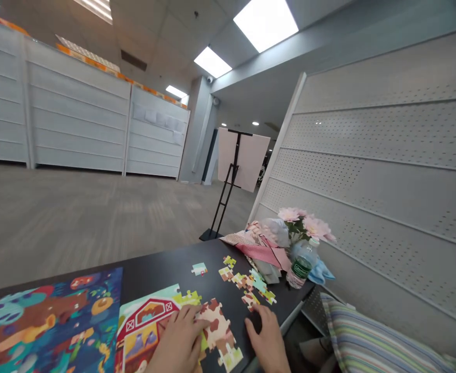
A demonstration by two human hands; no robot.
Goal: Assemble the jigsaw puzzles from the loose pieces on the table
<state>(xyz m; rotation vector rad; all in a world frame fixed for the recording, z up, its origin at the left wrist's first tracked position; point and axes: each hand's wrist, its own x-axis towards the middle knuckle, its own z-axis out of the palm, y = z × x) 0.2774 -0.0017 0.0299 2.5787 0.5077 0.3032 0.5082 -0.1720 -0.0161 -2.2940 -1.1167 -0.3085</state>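
Note:
My left hand (182,334) lies flat over the partly assembled jigsaw puzzle (150,316), which shows a red barn. Its fingers are stretched out and its thumb points right, toward the joined brown-and-white cow-patterned pieces (217,326). At the table's right side, my right hand (267,336) rests with thumb and fingers apart. Its fingertips are at the near edge of a loose puzzle piece (249,299); whether they touch it I cannot tell. Several more loose pieces (242,281) are scattered just beyond. A single pale blue piece (199,269) lies apart, farther back.
A colourful picture board (57,321) covers the left of the black table (166,264). At the back right stand a water bottle (302,267), crumpled cloth (265,246) and pink flowers (315,227). A striped cushion (387,336) is right of the table, an easel (228,186) behind.

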